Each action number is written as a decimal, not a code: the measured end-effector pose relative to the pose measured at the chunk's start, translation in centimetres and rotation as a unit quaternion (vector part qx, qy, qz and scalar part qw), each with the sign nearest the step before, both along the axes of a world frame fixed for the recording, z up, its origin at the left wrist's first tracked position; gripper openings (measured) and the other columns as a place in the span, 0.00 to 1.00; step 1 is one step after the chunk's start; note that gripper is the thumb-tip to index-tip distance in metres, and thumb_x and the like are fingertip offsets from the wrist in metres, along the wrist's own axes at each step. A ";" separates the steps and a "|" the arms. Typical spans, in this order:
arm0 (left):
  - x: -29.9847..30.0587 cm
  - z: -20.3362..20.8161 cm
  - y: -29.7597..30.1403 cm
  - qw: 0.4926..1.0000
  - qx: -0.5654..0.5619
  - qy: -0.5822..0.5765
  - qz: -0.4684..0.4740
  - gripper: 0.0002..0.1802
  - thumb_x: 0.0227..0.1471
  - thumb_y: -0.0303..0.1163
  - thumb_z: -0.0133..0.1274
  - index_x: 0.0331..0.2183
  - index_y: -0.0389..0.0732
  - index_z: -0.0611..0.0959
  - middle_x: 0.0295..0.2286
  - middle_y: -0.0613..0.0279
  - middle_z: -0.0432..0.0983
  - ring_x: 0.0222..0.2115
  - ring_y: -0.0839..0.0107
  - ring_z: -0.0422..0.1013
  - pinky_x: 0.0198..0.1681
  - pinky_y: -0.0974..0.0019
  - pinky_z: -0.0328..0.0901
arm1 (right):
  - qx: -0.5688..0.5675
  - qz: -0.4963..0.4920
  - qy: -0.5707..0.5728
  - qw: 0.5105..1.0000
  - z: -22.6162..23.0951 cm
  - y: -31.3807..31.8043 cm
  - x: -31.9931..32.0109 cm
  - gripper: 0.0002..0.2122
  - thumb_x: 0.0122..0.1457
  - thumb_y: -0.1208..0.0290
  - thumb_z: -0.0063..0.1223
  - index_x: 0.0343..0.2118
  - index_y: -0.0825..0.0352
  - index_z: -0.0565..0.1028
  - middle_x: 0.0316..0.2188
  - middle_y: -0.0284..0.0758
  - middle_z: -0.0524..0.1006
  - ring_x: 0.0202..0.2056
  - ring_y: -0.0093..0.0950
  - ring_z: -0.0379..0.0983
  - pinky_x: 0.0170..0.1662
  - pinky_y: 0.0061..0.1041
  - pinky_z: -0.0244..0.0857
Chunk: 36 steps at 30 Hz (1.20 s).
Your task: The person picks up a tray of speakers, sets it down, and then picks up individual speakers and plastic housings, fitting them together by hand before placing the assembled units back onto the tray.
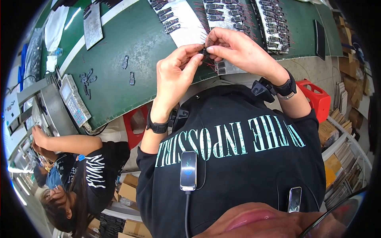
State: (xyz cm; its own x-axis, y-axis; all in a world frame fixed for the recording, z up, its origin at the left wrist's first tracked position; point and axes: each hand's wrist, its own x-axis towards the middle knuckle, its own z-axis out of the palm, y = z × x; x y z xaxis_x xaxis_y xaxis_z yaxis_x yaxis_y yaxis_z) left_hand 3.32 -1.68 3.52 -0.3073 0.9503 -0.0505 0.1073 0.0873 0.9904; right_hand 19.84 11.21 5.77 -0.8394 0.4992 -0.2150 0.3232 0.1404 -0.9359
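Just above the near edge of the green table [149,51], my two hands meet around a small black electronic part [204,51]. The thumb and fingers of my left hand [174,73] pinch it from the left. From the right, my right hand [240,53] closes thumb and fingertips on the same part, and fingers hide most of it. Behind my hands lies a white board [188,29] with similar black parts along its left edge. Thin red wires trail from the rows of parts on another board [224,16] beyond my right hand.
A third loaded board [274,27] and a black flat slab [319,39] lie to the right. Loose black parts [88,79] rest at left near a keypad device [71,101]. Red stools [317,97] stand below the table. A co-worker [99,166] works at the left.
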 end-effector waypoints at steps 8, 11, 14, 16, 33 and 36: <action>-0.1 0.5 -0.1 1.000 -0.010 -0.002 -0.005 0.12 0.54 0.22 0.59 0.42 0.33 0.84 0.34 0.58 0.84 0.34 0.77 0.80 0.39 0.73 0.73 | -0.064 0.033 0.006 0.997 0.0 0.9 0.0 0.06 0.65 0.73 0.52 0.39 0.72 0.72 0.32 0.31 0.75 0.33 0.17 0.73 0.39 0.20 0.72; -0.2 0.9 -0.1 1.000 -0.009 -0.007 -0.001 0.12 0.54 0.22 0.59 0.42 0.33 0.84 0.33 0.59 0.84 0.33 0.77 0.80 0.38 0.74 0.73 | -0.144 0.012 0.054 0.988 -0.5 1.0 0.2 0.07 0.65 0.73 0.52 0.39 0.71 0.72 0.32 0.31 0.76 0.32 0.18 0.73 0.39 0.20 0.72; -0.2 1.0 -0.2 1.000 -0.006 -0.016 -0.001 0.12 0.55 0.22 0.59 0.42 0.33 0.84 0.33 0.59 0.84 0.33 0.77 0.80 0.37 0.74 0.73 | -0.178 0.008 0.055 0.982 -0.2 0.9 0.3 0.07 0.65 0.72 0.52 0.39 0.71 0.73 0.33 0.31 0.75 0.33 0.18 0.73 0.39 0.20 0.72; -0.1 1.0 -0.2 1.000 -0.001 -0.028 -0.003 0.12 0.55 0.22 0.58 0.42 0.32 0.84 0.33 0.60 0.84 0.32 0.77 0.80 0.37 0.74 0.73 | -0.195 0.006 0.055 0.979 -0.2 0.8 0.3 0.07 0.65 0.72 0.53 0.40 0.71 0.73 0.33 0.30 0.75 0.33 0.18 0.73 0.40 0.20 0.72; -0.1 1.1 -0.4 0.999 0.017 -0.043 0.018 0.12 0.56 0.20 0.57 0.44 0.31 0.83 0.35 0.58 0.84 0.33 0.76 0.80 0.38 0.74 0.74 | -0.091 -0.030 0.064 0.993 0.1 -0.6 -0.3 0.08 0.65 0.73 0.53 0.42 0.72 0.72 0.33 0.30 0.75 0.33 0.16 0.73 0.41 0.18 0.71; -0.2 1.2 -0.5 0.997 0.014 -0.067 0.018 0.12 0.55 0.20 0.58 0.44 0.31 0.83 0.36 0.58 0.83 0.34 0.76 0.79 0.39 0.73 0.74 | -0.116 -0.052 0.060 0.990 0.1 -1.1 -0.4 0.08 0.65 0.74 0.52 0.42 0.73 0.72 0.32 0.30 0.76 0.33 0.15 0.73 0.40 0.18 0.71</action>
State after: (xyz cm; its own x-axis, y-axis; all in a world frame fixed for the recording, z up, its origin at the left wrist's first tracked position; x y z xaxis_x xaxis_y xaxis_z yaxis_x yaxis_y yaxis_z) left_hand 3.11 -2.14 4.73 -0.3342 0.9401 -0.0669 -0.0292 0.0606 0.9977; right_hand 19.39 10.10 5.86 -0.8121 0.5335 -0.2364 0.2091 -0.1122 -0.9714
